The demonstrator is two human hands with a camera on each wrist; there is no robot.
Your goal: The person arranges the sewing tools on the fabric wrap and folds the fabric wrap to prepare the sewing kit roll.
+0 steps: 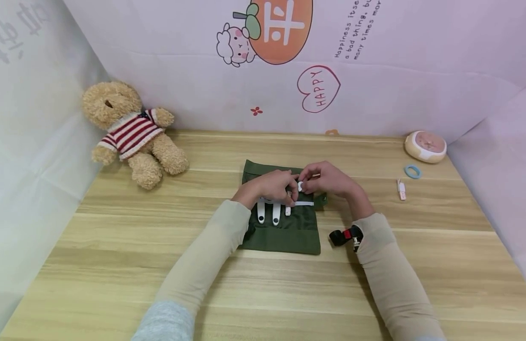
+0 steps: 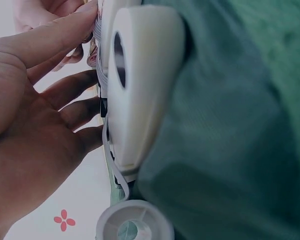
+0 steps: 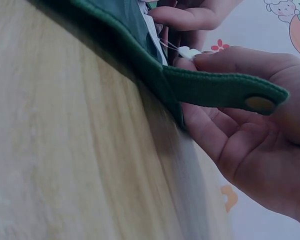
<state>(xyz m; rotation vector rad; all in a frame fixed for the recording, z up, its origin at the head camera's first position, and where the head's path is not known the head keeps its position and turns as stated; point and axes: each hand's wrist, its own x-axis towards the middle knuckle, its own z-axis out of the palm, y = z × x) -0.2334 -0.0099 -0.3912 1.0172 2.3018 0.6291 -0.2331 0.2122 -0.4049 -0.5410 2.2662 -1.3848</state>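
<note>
- Head view: a pale wooden table (image 1: pixel 118 265) fills the lower frame, with white printed sheets (image 1: pixel 373 99) behind it and at both sides.
- A brown teddy bear (image 1: pixel 132 135) in a red-and-white striped top leans at the table's back left.
- Dark green cloth organizer (image 1: pixel 284 241), lying spread on the middle of the table, in front of the person; a white strip (image 1: pixel 304 203) crosses it. On its right edge is a green strap (image 3: pixel 215 89) with a round fastener, seen close in the right wrist view.
- Left hand (image 1: pixel 273 185): held over the organizer, palm down, fingers bent, touching the white strip; whether it pinches the strip, I cannot tell.
- Right hand (image 1: pixel 331 180): at the organizer's upper right, thumb and forefinger brought together on a small white piece.
- A rounded beige object (image 1: pixel 425 147) with a pink face sits at the table's back right.
- Two white handles (image 1: pixel 276 215), side by side under the strip, ends towards the person.
- A light blue ring (image 1: pixel 413 171) lies flat near the beige object.
- A small white stick (image 1: pixel 401 189) lies just in front of the ring.
- Small white piece (image 3: pixel 189 52), pinched in the right hand, with thin threads or wires running from it towards the organizer.
</note>
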